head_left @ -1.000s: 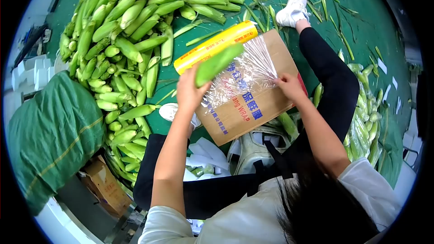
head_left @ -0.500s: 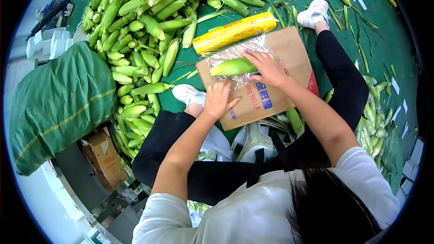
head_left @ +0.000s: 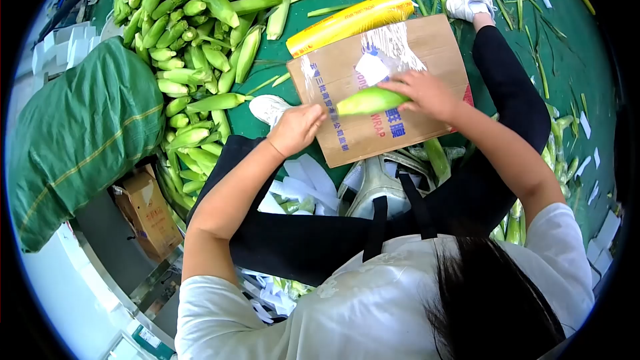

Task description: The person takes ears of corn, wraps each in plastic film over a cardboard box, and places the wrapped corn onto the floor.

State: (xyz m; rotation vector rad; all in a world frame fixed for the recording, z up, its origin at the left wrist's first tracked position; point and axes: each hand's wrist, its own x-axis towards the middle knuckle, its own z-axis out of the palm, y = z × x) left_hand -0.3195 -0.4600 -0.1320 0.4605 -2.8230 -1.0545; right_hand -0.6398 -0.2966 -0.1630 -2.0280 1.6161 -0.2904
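An ear of corn (head_left: pixel 370 101) in its green husk is held over a flat cardboard box (head_left: pixel 347 140) printed with blue and red lettering. My right hand (head_left: pixel 427 97) is closed round the corn's right end. Just beyond the corn's left tip, my left hand (head_left: pixel 298 128) is closed; whatever its fingers pinch cannot be made out. Crumpled clear plastic film (head_left: pixel 400 43) lies on the cardboard's far part, with a white patch (head_left: pixel 372 70) beside my right fingers. A yellow roll of wrap (head_left: pixel 353 21) rests along the cardboard's far edge.
A large heap of husked-green corn (head_left: pixel 200 47) spreads at the far left, beside a stuffed green sack (head_left: pixel 87 140). A brown carton (head_left: pixel 148 217) stands below the sack. Wrapped corn (head_left: pixel 557 140) lies at the right. Leaf scraps and white strips litter the green floor.
The corn has come off the film toward my body and turned slightly. My right hand now grips its end. My left hand has moved left and nearer, its fingers closing.
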